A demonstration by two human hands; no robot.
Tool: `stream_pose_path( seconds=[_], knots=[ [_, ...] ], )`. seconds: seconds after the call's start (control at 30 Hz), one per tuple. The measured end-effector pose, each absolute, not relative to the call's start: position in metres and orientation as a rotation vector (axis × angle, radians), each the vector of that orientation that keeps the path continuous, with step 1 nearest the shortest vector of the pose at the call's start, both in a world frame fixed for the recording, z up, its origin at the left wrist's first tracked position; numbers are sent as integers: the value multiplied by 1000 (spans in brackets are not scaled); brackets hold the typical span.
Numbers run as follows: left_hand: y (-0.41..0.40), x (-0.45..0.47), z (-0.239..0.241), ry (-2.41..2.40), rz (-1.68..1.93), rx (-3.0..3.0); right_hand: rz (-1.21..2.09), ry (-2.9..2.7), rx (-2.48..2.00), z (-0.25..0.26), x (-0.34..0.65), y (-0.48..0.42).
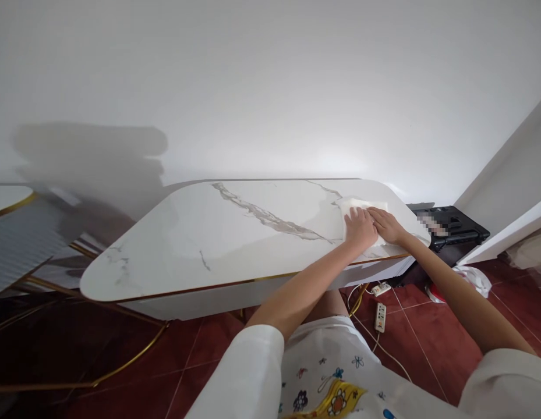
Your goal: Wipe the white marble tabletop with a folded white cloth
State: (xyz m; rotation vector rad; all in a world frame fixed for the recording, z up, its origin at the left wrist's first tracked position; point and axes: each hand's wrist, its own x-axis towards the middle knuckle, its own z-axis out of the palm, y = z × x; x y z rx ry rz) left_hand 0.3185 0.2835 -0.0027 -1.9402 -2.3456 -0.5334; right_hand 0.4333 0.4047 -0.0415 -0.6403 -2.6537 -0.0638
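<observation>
A white cloth (361, 205) lies flat on the right end of a white marble-look table (218, 238) with a gold edge. My left hand (360, 228) rests palm down on the cloth, fingers stretched forward and close together. My right hand (386, 224) lies flat beside it on the same cloth, fingers extended. The two hands touch side by side, pressing the cloth against the tabletop near the front right corner.
Two white power strips (379, 314) with cables lie on the dark red tiled floor under the table's right end. A black device (453, 226) sits beyond the table by the wall. A second gold-rimmed tabletop (6, 198) shows at far left. White wall behind.
</observation>
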Motion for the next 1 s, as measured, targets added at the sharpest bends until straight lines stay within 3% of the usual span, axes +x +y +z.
stream_pose_path(
  seconds=[1.0],
  knots=[
    [424, 204, -10, -2364, -710, -1830, 68, -2659, -683, -21, 308, 524]
  ],
)
